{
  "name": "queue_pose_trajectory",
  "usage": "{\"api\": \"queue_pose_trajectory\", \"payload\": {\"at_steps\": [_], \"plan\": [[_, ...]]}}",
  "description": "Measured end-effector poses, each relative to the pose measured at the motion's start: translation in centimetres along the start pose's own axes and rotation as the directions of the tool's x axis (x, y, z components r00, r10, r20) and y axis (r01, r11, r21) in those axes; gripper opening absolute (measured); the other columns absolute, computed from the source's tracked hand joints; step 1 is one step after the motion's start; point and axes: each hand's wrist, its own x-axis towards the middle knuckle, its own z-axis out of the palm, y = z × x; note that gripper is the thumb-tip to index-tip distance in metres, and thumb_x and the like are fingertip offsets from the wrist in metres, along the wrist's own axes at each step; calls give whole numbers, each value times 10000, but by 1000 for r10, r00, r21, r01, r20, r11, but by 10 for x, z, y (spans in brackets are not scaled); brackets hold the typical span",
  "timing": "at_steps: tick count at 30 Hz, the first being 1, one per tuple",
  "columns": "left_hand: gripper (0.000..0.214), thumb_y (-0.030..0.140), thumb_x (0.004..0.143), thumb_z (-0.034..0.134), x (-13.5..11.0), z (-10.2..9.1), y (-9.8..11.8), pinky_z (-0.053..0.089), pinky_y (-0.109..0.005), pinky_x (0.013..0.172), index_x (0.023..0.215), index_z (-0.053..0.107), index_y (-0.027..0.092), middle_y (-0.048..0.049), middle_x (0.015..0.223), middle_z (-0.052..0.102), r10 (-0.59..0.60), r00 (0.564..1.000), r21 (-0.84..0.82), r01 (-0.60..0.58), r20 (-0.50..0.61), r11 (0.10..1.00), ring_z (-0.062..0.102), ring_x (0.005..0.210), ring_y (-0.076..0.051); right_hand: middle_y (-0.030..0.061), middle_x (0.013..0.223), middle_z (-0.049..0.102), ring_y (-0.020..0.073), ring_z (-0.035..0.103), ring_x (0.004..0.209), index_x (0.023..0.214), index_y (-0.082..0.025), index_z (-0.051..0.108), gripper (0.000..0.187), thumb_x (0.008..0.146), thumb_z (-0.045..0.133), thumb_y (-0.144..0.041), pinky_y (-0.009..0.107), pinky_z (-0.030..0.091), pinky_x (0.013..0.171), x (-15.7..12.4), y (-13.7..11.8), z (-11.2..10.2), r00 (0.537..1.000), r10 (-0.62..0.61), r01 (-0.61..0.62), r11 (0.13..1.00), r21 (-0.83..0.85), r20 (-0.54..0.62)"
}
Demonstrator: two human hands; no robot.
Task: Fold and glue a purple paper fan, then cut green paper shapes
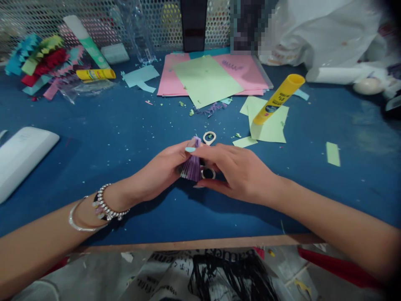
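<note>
A small bundle of purple paper (191, 166), pleated or cut into thin strips that fan out at the lower end, is held over the middle of the table. From the left, my left hand (161, 169) closes on it, the thumb pressed along its upper part. My right hand (247, 172) reaches in from the other side, with index finger and thumb at the bundle's right edge; its other fingertips are partly hidden. White-handled scissors (209, 137) lie just behind and under my right fingers, their blades out of sight.
An upright yellow glue stick (278, 99) stands on green paper pieces (270, 125). Pink sheets (169, 79) with a green sheet (205, 79) lie behind. Fringed paper strips (46, 58) and another glue stick (95, 75) are back left, a white device (26, 154) at left. Paper scraps are scattered around.
</note>
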Motion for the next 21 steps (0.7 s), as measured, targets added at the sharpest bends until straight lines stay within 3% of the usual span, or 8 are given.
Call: {"api": "queue_pose_trajectory", "payload": {"at_steps": [4,6,9,16,21], "plan": [[238,363,906,415,-5,4,1,439,-230,718,918,566,180,-19,860,573,49,998,193,-53,26,980,549,796,-115,39,821,572,159,553,771,1147,-151,451,534,757,604,-481,264,451,598,1,3,-11,980,145,-133,987,95,-137],[266,379,913,387,-8,9,3,429,-221,695,861,538,166,-4,796,541,51,997,339,-70,66,938,525,737,-97,41,823,541,154,531,750,1161,-167,466,489,778,596,-443,269,443,593,1,6,-16,972,189,-171,976,131,-141],[306,381,920,357,-12,14,8,416,-217,651,787,510,152,4,742,496,42,992,491,-96,119,866,477,677,-87,56,907,528,152,530,817,1115,-200,530,335,825,560,-365,280,460,668,2,11,-19,983,163,-138,961,239,-87],[300,381,935,298,-12,15,9,369,-203,594,839,479,162,11,720,425,17,979,508,-119,201,853,407,652,-84,54,901,518,136,517,827,1008,-168,589,231,808,595,-282,279,452,725,3,10,-19,990,128,-99,916,389,-52],[446,555,879,273,-11,10,5,371,-228,571,880,473,157,-12,750,416,56,960,537,-201,274,819,381,647,-110,56,902,503,132,508,836,968,-147,600,189,829,565,-271,278,444,725,3,10,-19,987,153,-118,893,434,-46]]}}
